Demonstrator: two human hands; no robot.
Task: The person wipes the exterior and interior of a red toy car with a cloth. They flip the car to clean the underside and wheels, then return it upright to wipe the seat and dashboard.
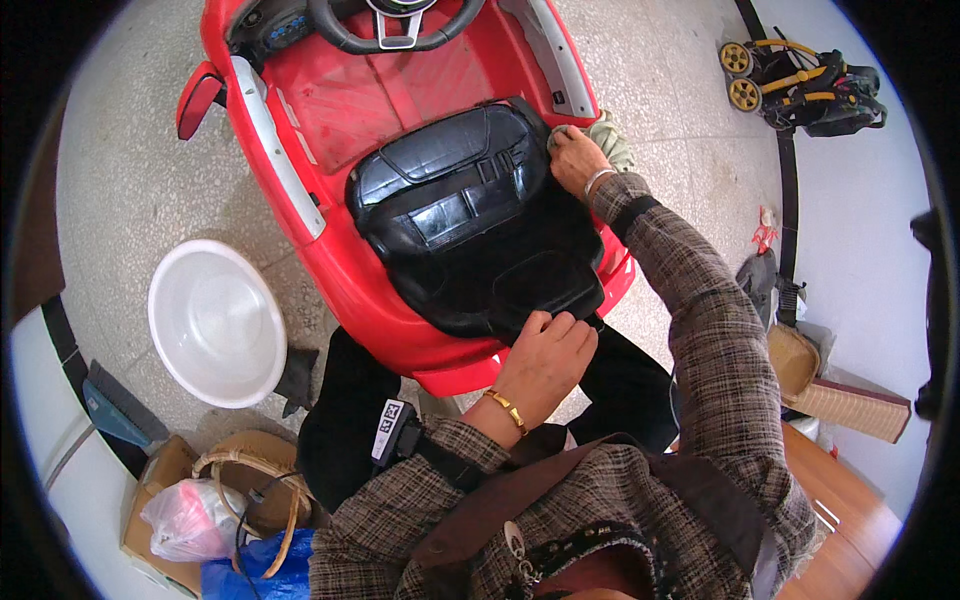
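Note:
A red ride-on toy car (370, 290) stands in front of me, with a shiny black padded seat (470, 220) and a seat belt across it. My right hand (580, 162) is closed on a pale green cloth (610, 140) at the right edge of the seat, and part of the cloth hangs over the car's side. Nearer to me, my left hand (548, 365) has its fingers curled over the top edge of the seat's backrest. Its fingertips are partly hidden. The dark steering wheel (398, 35) is at the far end of the car.
On the left, a white basin (218, 325) rests on the speckled floor. A wicker basket (290, 500), a cardboard box (160, 480) and plastic bags lie at the lower left. A folded black and yellow stroller (810, 90) lies by the right wall, above a wooden surface (840, 500).

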